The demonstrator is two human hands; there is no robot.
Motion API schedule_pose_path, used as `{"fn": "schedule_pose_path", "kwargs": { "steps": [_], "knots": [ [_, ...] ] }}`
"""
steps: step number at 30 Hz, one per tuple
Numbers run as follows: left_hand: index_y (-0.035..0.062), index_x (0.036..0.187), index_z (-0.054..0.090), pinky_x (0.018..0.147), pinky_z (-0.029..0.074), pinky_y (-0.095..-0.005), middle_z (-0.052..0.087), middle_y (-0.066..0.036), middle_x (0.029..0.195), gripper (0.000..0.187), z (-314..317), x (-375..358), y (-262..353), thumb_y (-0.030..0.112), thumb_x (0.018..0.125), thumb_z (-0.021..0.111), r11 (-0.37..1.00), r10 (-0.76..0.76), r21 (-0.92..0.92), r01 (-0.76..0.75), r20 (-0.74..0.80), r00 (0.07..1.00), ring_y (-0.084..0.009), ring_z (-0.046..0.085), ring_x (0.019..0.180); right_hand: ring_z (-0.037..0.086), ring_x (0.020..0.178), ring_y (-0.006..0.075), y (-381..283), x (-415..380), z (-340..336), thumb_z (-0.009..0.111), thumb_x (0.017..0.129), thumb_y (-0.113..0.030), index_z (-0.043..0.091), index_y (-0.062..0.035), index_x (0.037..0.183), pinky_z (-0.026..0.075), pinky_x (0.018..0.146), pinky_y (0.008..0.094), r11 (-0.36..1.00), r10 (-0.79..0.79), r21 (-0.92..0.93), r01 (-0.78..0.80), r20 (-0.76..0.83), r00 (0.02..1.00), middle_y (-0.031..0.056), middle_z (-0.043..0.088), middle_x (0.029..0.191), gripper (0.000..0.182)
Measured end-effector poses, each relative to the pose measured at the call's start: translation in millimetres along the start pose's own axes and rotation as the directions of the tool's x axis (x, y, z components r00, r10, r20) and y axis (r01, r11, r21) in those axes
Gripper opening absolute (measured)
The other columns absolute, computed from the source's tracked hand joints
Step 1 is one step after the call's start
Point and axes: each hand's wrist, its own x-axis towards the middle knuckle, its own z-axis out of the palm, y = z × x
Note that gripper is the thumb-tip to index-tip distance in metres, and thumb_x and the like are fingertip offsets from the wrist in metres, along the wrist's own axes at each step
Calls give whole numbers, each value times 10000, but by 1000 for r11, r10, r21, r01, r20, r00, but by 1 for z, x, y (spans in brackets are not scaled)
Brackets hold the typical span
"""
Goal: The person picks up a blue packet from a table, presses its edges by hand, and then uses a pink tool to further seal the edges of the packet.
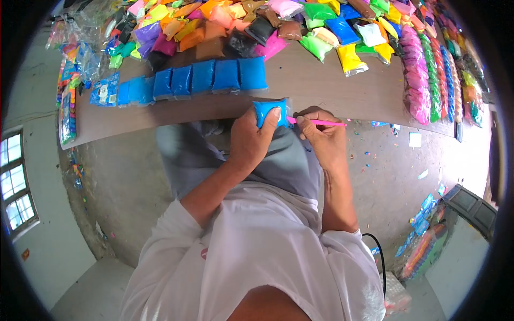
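Note:
A small blue packet (pixel 270 113) with a clear wrapper edge is gripped in my left hand (pixel 250 134), the thumb pressed across its front. My right hand (pixel 325 140) pinches a thin pink plastic stick (pixel 327 123) between thumb and fingers. One end of the stick meets the packet's right edge; the other points off to the right. Both hands are over my lap, at the near edge of the table (pixel 321 91). Just beyond them, a row of similar blue packets (pixel 203 76) lies side by side, with a printed blue packet (pixel 105 91) at its left end.
Loose packets in many colours (pixel 219 27) are heaped along the back of the table. Long wrapped rolls, one pink (pixel 415 75) and one green (pixel 432 80), lie at the right. Clear plastic bags (pixel 85 29) sit at the far left. Scraps of paper (pixel 415 139) litter the floor.

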Motion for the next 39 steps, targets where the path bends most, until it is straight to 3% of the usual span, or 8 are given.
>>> {"fn": "schedule_pose_path", "kwargs": {
  "steps": [7, 10, 16, 22, 28, 30, 33, 39],
  "knots": [
    [-12, 952, 612, 636, 470, -391, 621, -185, 751, 392, -7, 4, 18, 371, 902, 543, 998, -55, 4, 55, 71, 996, -330, 622, 698, 473, 587, 56, -18, 4, 0, 613, 794, -18, 634, 3, 727, 371, 527, 211, 999, 15, -52, -15, 3, 1000, -10, 551, 631, 74],
    [-14, 917, 604, 624, 465, -396, 614, -194, 732, 384, -4, 16, 28, 365, 902, 549, 998, 47, -36, -45, 56, 997, -348, 610, 679, 493, 572, 62, -21, 12, -3, 664, 834, -94, 624, 7, 758, 374, 518, 209, 995, -43, -88, 42, -9, 999, 7, 568, 623, 132],
    [-16, 844, 569, 611, 458, -422, 597, -223, 712, 370, 2, 24, 19, 351, 892, 572, 987, 84, 130, -92, 63, 994, -402, 592, 686, 462, 602, 44, -26, 12, 1, 616, 790, -17, 632, 7, 726, 385, 549, 203, 987, -70, -149, 54, -106, 992, -28, 540, 640, 71],
    [-16, 870, 579, 604, 454, -442, 602, -231, 726, 371, -6, 31, 37, 354, 876, 586, 995, 75, 51, -81, 121, 990, -419, 589, 697, 460, 602, 46, -24, 3, 8, 631, 794, -25, 639, 7, 737, 385, 548, 208, 996, -56, -83, 43, -163, 985, -33, 539, 641, 66],
    [0, 877, 587, 596, 463, -451, 597, -220, 712, 359, 0, 51, 39, 358, 888, 558, 963, 218, 145, -228, 85, 972, -412, 596, 692, 447, 596, 38, -27, 3, 12, 628, 818, -35, 631, 18, 744, 370, 545, 195, 999, -37, -19, 35, -175, 984, -40, 530, 629, 91],
    [9, 857, 581, 581, 462, -457, 588, -211, 681, 383, 3, 55, 33, 389, 887, 548, 900, 235, 363, -241, 62, 970, -405, 597, 674, 440, 593, 36, -21, 4, 12, 629, 833, -47, 629, 21, 747, 362, 540, 193, 991, -122, -87, 98, -333, 935, -38, 528, 630, 109],
    [-13, 852, 572, 631, 467, -422, 605, -223, 764, 356, 3, 53, 36, 342, 858, 604, 926, 60, 365, -99, 116, 991, -389, 601, 730, 434, 581, 39, -21, -2, 4, 647, 846, -75, 628, 19, 762, 356, 527, 194, 995, -86, -80, 62, -353, 932, -35, 523, 631, 127],
    [8, 830, 564, 554, 442, -455, 576, -204, 652, 410, 1, 47, 20, 415, 877, 561, 942, 228, 226, -248, 114, 967, -397, 592, 639, 515, 549, 61, -25, -2, -2, 643, 876, -154, 623, 36, 880, 378, 458, 183, 990, 36, 143, 22, -392, 919, 32, 608, 675, 192]
  ]
}}
